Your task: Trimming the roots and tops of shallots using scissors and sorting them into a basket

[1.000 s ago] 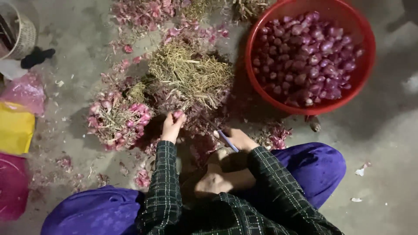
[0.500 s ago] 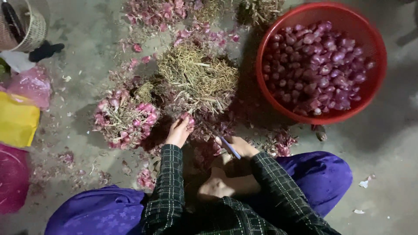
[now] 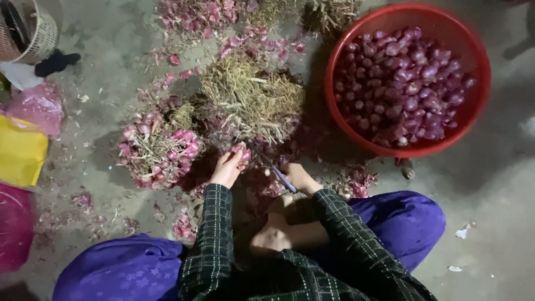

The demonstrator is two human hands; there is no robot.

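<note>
I squat on the ground in purple trousers and a dark checked shirt. My left hand holds a pink shallot at the edge of a heap of dry roots and stalks. My right hand grips a small blue-handled cutter just right of it. A bunch of untrimmed shallots with roots lies to the left of my left hand. A red plastic basin holding trimmed purple shallots stands at the upper right.
More shallot bunches lie at the top. A woven basket stands at the top left, with pink, yellow and red bags along the left edge. Peelings are scattered on the grey concrete floor.
The view has shifted slightly. My left hand has drawn the shallot a little toward me, and my right hand with the cutter has stayed close beside it.
</note>
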